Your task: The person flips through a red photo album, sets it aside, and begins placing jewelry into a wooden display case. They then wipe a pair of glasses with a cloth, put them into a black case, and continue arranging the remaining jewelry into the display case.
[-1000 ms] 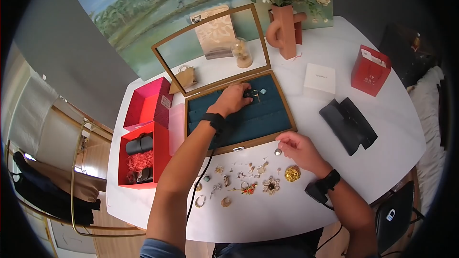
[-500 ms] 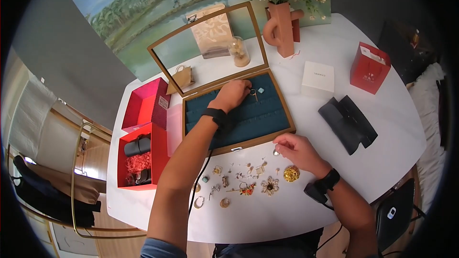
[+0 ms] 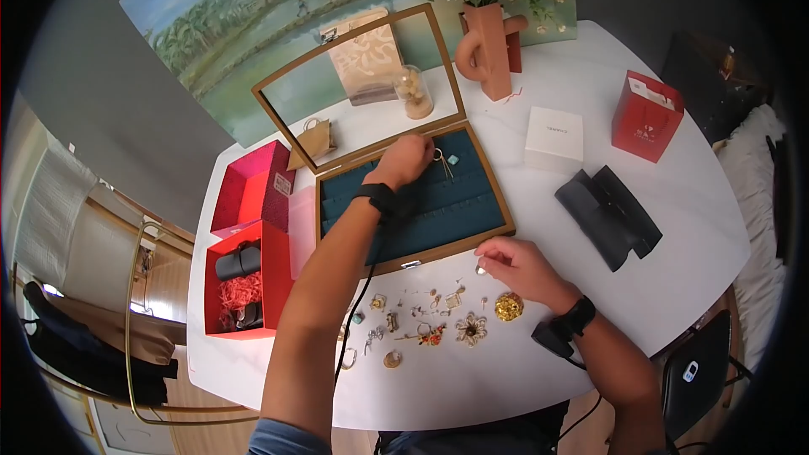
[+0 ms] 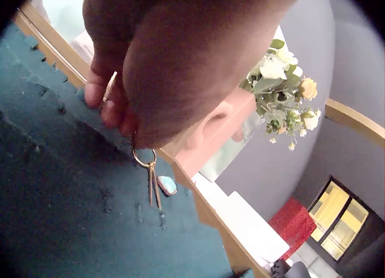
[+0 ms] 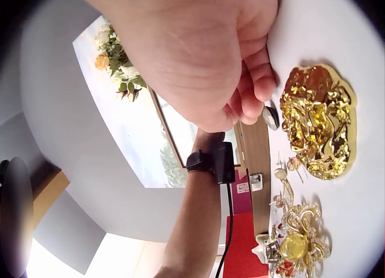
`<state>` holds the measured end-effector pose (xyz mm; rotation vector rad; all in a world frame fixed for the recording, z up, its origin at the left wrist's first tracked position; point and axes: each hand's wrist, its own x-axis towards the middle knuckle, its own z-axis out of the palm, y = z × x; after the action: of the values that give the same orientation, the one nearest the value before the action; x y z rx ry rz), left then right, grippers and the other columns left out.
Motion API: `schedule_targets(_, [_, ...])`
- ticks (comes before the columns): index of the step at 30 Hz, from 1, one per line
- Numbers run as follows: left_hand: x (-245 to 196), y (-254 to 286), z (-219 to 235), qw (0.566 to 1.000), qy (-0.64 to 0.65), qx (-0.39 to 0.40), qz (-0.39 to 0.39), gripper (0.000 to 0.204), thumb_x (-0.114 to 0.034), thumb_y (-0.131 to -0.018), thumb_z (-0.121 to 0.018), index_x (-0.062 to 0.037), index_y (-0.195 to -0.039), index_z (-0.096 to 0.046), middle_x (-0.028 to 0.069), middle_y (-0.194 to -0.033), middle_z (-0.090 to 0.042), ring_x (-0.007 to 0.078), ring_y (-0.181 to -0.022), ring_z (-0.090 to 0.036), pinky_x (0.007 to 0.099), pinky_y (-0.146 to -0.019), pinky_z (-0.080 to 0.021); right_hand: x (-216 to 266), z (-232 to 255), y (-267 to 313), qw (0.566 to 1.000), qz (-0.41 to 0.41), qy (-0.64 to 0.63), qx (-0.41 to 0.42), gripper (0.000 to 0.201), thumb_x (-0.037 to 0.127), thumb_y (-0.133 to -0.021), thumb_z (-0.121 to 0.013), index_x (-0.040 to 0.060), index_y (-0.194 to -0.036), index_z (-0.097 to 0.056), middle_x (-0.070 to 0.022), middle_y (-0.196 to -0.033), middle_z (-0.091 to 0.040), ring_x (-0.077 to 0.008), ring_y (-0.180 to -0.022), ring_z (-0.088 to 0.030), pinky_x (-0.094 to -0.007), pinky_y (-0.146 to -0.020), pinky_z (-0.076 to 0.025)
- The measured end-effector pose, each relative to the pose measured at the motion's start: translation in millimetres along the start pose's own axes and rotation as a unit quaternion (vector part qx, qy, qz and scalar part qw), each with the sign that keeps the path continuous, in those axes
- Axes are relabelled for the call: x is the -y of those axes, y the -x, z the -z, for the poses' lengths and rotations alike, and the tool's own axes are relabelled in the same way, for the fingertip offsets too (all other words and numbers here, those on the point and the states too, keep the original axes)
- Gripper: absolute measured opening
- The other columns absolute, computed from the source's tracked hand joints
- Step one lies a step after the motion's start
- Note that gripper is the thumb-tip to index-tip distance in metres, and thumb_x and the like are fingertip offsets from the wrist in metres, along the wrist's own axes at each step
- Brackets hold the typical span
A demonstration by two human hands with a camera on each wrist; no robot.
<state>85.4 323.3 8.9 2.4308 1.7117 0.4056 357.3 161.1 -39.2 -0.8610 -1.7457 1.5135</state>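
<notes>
An opened wooden jewelry box point(image 3: 419, 252) with a dark teal lining and a clear lid stands mid-table. Over its far row bends my left hand point(image 3: 403, 162), its fingers curled. In the left wrist view a thin gold-coloured ring point(image 4: 110, 86) shows edge-on between those fingers. Close to the thumb, a gold ring with dangling bars point(image 4: 145, 158) sits in the lining beside a turquoise-stoned piece point(image 4: 166, 185). My right hand point(image 3: 527, 270) hovers low at the box's front right corner, fingers curled. At its fingertips is a silvery oval-topped piece point(image 5: 271, 117), partly hidden.
Several brooches, earrings and rings lie in front of the box, among them a flower brooch point(image 3: 471, 329) and a gold lump-shaped ornament point(image 3: 509, 307). Red boxes point(image 3: 278, 286) flank it left. Rightward are a white box point(image 3: 554, 138), black case point(image 3: 608, 217) and red bag point(image 3: 647, 116).
The head view has shifted slightly, so the table sits a little further left. My left hand's fingers have drawn slightly back from the dangling-bar ring, showing more of it. The right hand stays nearly still.
</notes>
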Motion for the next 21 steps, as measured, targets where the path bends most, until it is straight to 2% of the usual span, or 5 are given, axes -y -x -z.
schedule_targets(3, [-7.0,16.4,19.2,0.996,0.031,-0.070,-0.035,0.018,-0.015,-0.093,-0.056,0.0011,-0.097,-0.065,0.0224,-0.093,-0.066,0.0406,-0.090,-0.063,0.0452,-0.082,-0.049,7.1,1.0,-0.5,0.999,-0.042,-0.010,0.000,0.016,0.008,-0.098,-0.062,0.0003,-0.112,-0.064,-0.0009,-0.088,-0.067,-0.0039,-0.075,-0.058,-0.0202,-0.066,-0.047])
schedule_targets(11, [-90.1,110.6,62.5,0.991,0.074,-0.007,-0.114,0.014,-0.012,-0.093,-0.059,0.0002,-0.099,-0.064,0.0179,-0.092,-0.062,0.0374,-0.089,-0.062,0.0422,-0.077,-0.050,-5.1,4.2,-5.1,0.993,-0.004,-0.108,-0.042,0.017,0.008,-0.099,-0.059,0.0009,-0.114,-0.061,-0.0025,-0.091,-0.066,-0.0062,-0.070,-0.057,-0.0218,-0.062,-0.048])
schedule_targets(14, [-110.8,143.1,41.7,0.983,0.113,0.018,-0.145,0.013,-0.013,-0.093,-0.060,-0.0015,-0.098,-0.064,0.0157,-0.092,-0.061,0.0362,-0.089,-0.062,0.0436,-0.079,-0.051,-5.8,5.2,-6.2,0.992,-0.009,-0.118,-0.051,0.017,0.007,-0.099,-0.058,0.0009,-0.114,-0.061,-0.0024,-0.090,-0.065,-0.0061,-0.069,-0.056,-0.0212,-0.062,-0.047])
schedule_targets(16, [-127.3,157.0,31.0,0.984,0.106,0.074,-0.120,0.012,-0.012,-0.093,-0.060,-0.0026,-0.098,-0.065,0.0148,-0.094,-0.062,0.0353,-0.091,-0.062,0.0440,-0.078,-0.052,-7.3,4.8,-7.0,0.991,-0.007,-0.123,-0.046,0.017,0.008,-0.099,-0.058,0.0010,-0.114,-0.061,-0.0022,-0.090,-0.065,-0.0058,-0.069,-0.055,-0.0207,-0.062,-0.047])
schedule_targets(21, [-138.2,170.9,-1.7,0.983,0.144,0.086,-0.071,0.013,-0.013,-0.093,-0.062,-0.0020,-0.098,-0.065,0.0151,-0.098,-0.064,0.0350,-0.091,-0.064,0.0436,-0.079,-0.051,-7.9,5.3,-6.7,0.992,-0.016,-0.115,-0.040,0.018,0.008,-0.099,-0.058,0.0014,-0.116,-0.061,-0.0021,-0.090,-0.064,-0.0058,-0.069,-0.055,-0.0210,-0.062,-0.047])
